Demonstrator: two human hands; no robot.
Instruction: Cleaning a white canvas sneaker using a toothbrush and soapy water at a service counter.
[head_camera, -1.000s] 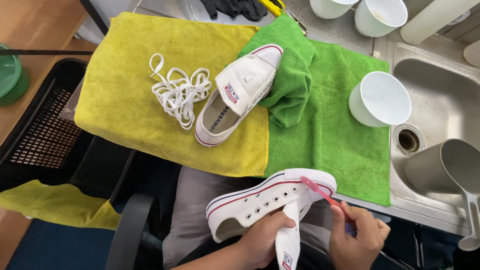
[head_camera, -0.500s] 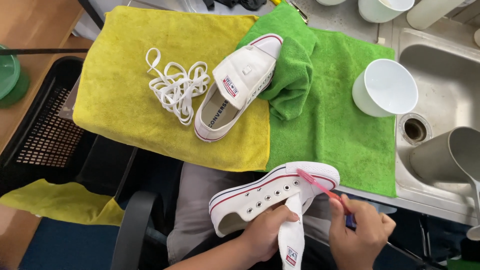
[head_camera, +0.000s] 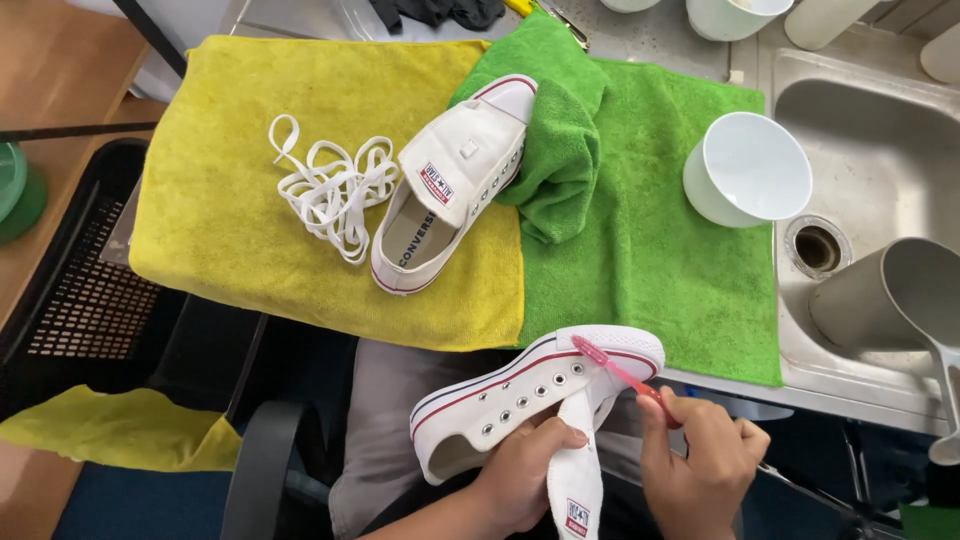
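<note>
Over your lap, below the counter edge: one white canvas sneaker (head_camera: 520, 395), unlaced, with metal eyelets, a rubber toe cap and red and dark stripes along the sole. Its long axis runs from lower left to upper right, toe toward the sink (head_camera: 880, 160), heel toward your left knee. Your left hand (head_camera: 520, 475) is closed around the sneaker's side, thumb pressing the pulled-out tongue. Your right hand (head_camera: 700, 470) is clenched on a pink toothbrush (head_camera: 615, 368), whose bristle end touches the canvas just behind the toe cap; its handle end is hidden in your fist.

On the counter:
- yellow towel (head_camera: 240, 120), fuzzy, flat.
- second white sneaker (head_camera: 445, 190), toe pointing up and right, tongue folded back over the opening.
- tangle of flat white laces (head_camera: 330, 185) just beside it.
- green towel (head_camera: 660, 250), fuzzy, with a bunched green cloth (head_camera: 560, 160) touching the second sneaker's toe.
- white round bowl (head_camera: 745, 170), smooth.
- grey jug (head_camera: 885, 300) lying in the steel sink, handle cut off at the frame's edge.
</note>
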